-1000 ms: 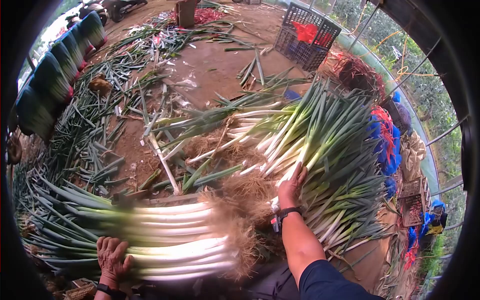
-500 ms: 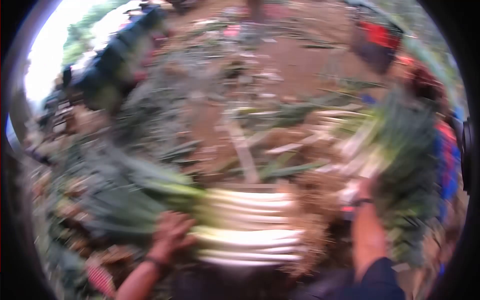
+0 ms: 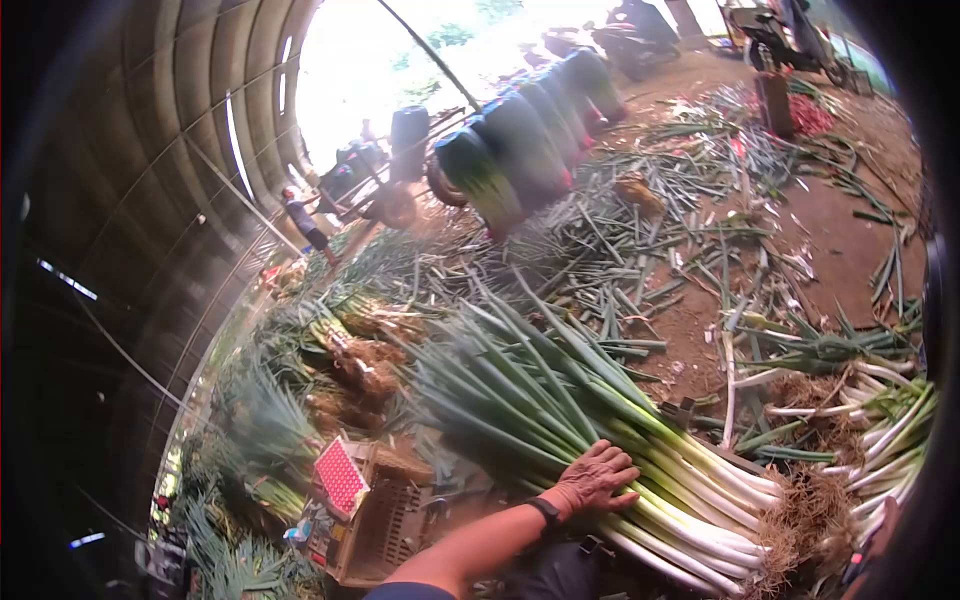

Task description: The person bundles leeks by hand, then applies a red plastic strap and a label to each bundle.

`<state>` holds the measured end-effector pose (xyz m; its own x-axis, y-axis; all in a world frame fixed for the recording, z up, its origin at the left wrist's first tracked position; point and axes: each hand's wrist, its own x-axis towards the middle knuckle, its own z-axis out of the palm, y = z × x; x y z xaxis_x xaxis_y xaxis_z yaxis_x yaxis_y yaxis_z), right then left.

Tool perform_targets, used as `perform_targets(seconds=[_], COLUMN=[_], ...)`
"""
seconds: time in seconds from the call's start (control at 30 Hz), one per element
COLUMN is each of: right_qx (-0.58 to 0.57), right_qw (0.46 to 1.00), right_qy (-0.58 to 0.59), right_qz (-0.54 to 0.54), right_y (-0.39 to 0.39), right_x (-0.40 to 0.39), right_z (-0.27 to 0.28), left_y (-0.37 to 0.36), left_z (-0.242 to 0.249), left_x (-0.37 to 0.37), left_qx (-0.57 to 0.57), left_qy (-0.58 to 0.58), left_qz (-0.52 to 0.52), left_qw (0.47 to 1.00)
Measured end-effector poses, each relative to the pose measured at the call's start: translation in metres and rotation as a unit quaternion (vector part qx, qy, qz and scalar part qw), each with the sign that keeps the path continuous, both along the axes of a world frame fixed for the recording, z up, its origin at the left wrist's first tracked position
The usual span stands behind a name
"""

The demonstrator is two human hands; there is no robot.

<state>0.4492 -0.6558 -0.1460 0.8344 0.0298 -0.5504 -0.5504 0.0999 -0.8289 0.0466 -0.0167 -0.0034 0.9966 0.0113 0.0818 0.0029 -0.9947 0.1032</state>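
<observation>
A row of long green onions point(image 3: 690, 480) lies in front of me, with white stalks and brown roots at the right and green leaves fanning to the upper left. My left hand point(image 3: 595, 480), with a dark band at the wrist, rests flat across the stalks where white turns green, its fingers stretched out. At the lower right edge my right hand point(image 3: 882, 532) is only partly in view, close to the roots, and its fingers cannot be made out. Beside it lies another pile of green onions point(image 3: 890, 425).
A crate point(image 3: 385, 535) with a red patterned piece point(image 3: 341, 478) stands at lower left. More green onions point(image 3: 350, 340) lie behind it. Loose leaves point(image 3: 600, 250) cover the ground. Large upright bundles point(image 3: 510, 150) and a distant person point(image 3: 305, 218) are farther off; a scooter point(image 3: 790, 40) stands at upper right.
My view has swung left and up, so the onions now sit lower right. My left hand stays on the onions; my right hand has slipped to the frame's edge.
</observation>
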Motion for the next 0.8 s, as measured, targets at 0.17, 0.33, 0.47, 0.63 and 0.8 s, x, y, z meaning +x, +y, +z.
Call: perform_targets(seconds=[0.17, 0.33, 0.47, 0.63, 0.8], right_qx=[0.195, 0.351, 0.357, 0.196, 0.351], right_qw=[0.981, 0.936, 0.929, 0.953, 0.909], right_qy=[-0.003, -0.033, -0.045, -0.225, -0.219], right_qz=[0.015, -0.016, -0.083, -0.048, 0.054], right_y=[0.051, 0.097, 0.144, 0.113, 0.136], right_x=[-0.06, -0.116, -0.14, -0.126, -0.089], right_z=[0.025, 0.043, 0.098, 0.15, 0.288], left_y=[-0.002, 0.009, 0.005, 0.001, -0.006], left_z=[0.011, -0.006, -0.012, -0.007, 0.009], left_x=[0.0, -0.011, 0.0, -0.003, -0.004], left_qx=[0.002, 0.025, 0.0, 0.011, 0.004], left_qy=[0.042, 0.012, -0.078, -0.106, -0.072], left_qz=[0.008, 0.016, -0.009, -0.031, -0.003], left_qw=[0.999, 0.999, 0.997, 0.994, 0.997])
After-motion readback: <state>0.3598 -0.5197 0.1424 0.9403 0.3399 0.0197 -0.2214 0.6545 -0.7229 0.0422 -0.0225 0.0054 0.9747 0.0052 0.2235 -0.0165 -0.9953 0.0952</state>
